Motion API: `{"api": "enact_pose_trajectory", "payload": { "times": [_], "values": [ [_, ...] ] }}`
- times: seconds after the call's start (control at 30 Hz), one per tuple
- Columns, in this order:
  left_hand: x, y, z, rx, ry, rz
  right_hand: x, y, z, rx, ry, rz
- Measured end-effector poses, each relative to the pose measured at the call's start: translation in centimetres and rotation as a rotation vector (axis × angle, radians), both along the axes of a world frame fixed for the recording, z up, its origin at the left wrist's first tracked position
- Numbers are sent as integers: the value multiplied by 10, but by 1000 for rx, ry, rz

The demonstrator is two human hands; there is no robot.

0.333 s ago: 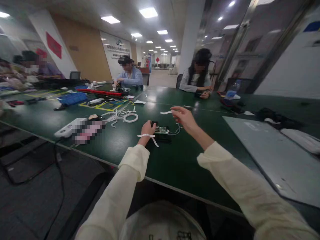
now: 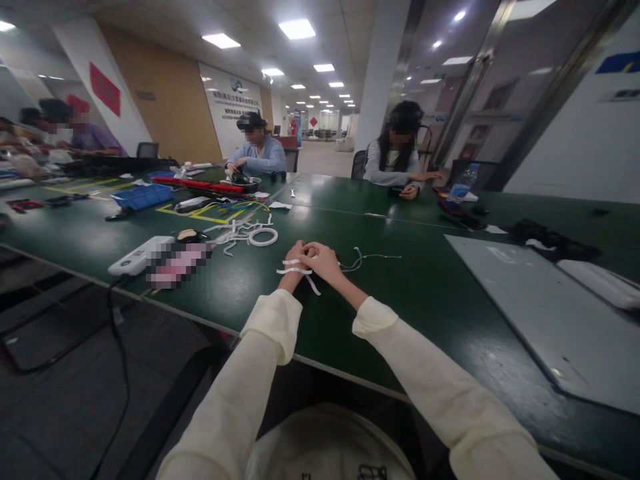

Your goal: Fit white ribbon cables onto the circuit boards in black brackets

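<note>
though narrow, curved strips (image 2: 294,271) across left hand (image 2: 294,252)

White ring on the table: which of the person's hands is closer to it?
Left. The left hand is to the right of the white ring, not touching it; the right hand is farther right, beyond the left hand.

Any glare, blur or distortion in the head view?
Head view: ceiling lights blow out white; the green table shows soft glare; mosaic covers part of the pink item; edges look stretched. Head view, centre: fine detail is soft where the right hand overlaps the left hand.
</note>
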State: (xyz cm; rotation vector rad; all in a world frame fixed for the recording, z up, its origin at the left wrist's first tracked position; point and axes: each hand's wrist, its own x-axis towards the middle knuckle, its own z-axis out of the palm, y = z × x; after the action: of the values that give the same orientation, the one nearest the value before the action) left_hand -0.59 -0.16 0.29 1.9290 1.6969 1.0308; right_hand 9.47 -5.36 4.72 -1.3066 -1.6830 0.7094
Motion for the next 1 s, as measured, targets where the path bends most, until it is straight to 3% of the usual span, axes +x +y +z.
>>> {"api": "enact_pose_trajectory", "payload": {
  "times": [0.07,0.23,0.4,0.47,0.57,0.77,0.87,1.0],
  "values": [
    [-1,0,0,15,54,17,3,-3,0,37,-237,-52],
    [-1,0,2,26,73,53,3,-16,14,48,-600,-120],
    [0,4,3,49,-77,84,26,-14,28,40,-653,-127],
    [1,6,3,12,-131,115,59,-8,32,33,-581,-163],
    [1,8,3,-71,-213,122,134,-2,27,-10,-599,-304],
    [-3,9,0,-111,-431,41,289,-21,-23,-253,-916,-872],
    [-5,7,0,-144,-513,-25,330,-32,-47,-329,-931,-936],
    [-5,0,5,-169,-531,-52,342,-32,-58,-315,-894,-860]
  ]
}}
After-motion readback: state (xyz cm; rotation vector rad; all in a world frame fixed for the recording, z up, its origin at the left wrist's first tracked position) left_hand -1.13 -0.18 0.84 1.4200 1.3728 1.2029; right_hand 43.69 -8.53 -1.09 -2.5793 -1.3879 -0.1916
